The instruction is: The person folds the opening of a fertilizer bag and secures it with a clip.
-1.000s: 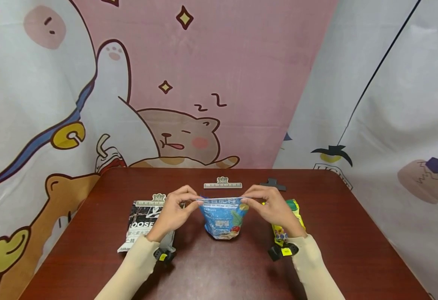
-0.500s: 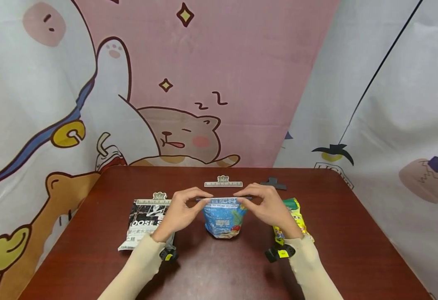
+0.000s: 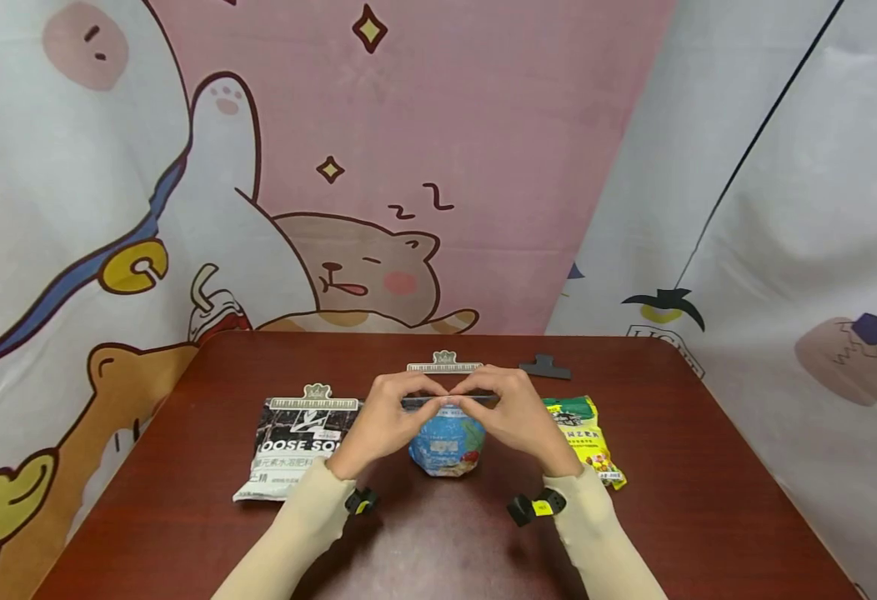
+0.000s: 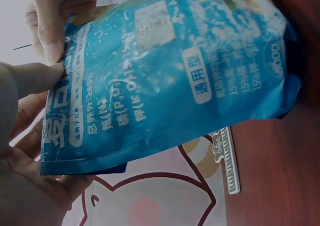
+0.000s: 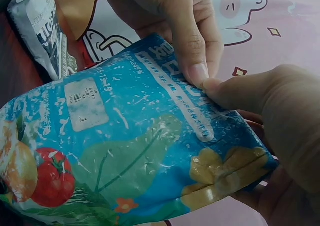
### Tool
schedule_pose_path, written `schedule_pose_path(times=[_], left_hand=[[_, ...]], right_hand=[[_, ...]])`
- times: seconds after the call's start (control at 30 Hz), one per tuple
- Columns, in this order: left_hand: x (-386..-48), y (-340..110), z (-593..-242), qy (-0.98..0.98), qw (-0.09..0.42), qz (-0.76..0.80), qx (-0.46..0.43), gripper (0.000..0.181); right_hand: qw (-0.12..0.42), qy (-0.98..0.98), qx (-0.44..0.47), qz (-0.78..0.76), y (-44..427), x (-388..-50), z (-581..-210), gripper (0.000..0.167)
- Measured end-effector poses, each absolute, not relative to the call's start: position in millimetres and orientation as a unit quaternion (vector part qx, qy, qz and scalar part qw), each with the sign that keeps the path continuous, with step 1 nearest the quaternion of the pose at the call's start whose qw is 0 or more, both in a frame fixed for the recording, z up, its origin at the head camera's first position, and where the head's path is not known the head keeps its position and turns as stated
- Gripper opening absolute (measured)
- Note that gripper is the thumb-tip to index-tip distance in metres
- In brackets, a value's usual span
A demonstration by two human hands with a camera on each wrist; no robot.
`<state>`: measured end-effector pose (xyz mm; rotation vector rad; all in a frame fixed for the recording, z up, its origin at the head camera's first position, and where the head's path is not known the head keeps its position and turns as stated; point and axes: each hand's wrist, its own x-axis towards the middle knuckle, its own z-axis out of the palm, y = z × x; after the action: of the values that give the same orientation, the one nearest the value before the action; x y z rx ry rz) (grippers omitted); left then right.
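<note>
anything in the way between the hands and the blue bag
Nothing visible: the left hand and right hand both pinch the blue bag at its top edge. The black-and-white bag and yellow bag lie to either side.

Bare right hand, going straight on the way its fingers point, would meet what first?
Most likely the bare left hand: the right hand points towards it across the top of the blue printed plastic bag, and their thumb tips seem to touch.

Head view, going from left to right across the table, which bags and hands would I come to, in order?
Black-and-white bag, left hand, blue bag, right hand, yellow bag.
</note>
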<state>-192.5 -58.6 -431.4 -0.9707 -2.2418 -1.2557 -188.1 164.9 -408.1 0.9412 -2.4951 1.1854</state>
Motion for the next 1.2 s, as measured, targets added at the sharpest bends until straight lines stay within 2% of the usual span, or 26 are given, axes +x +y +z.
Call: schedule_pose_path(times=[0.53,0.67,0.97,1.2], left_hand=[[-191,-60,-435,-0.775,0.191,-0.476,-0.370,0.007],[-192,-61,-434,-0.780,0.191,-0.469,-0.367,0.006],[-196,-73,-436,-0.793,0.118,-0.492,-0.340,0.006],[-199,-75,-432,-0.787,0.111,-0.503,-0.340,0.006]], right_hand=[[0.159,-0.834,0.364,0.383,164,-189,-414,0.006],[0.154,-0.833,0.365,0.386,164,-189,-413,0.006],[0.114,-0.843,0.358,0.386,172,-190,-408,0.007],[0.124,-0.840,0.362,0.385,178,-192,-406,0.006]])
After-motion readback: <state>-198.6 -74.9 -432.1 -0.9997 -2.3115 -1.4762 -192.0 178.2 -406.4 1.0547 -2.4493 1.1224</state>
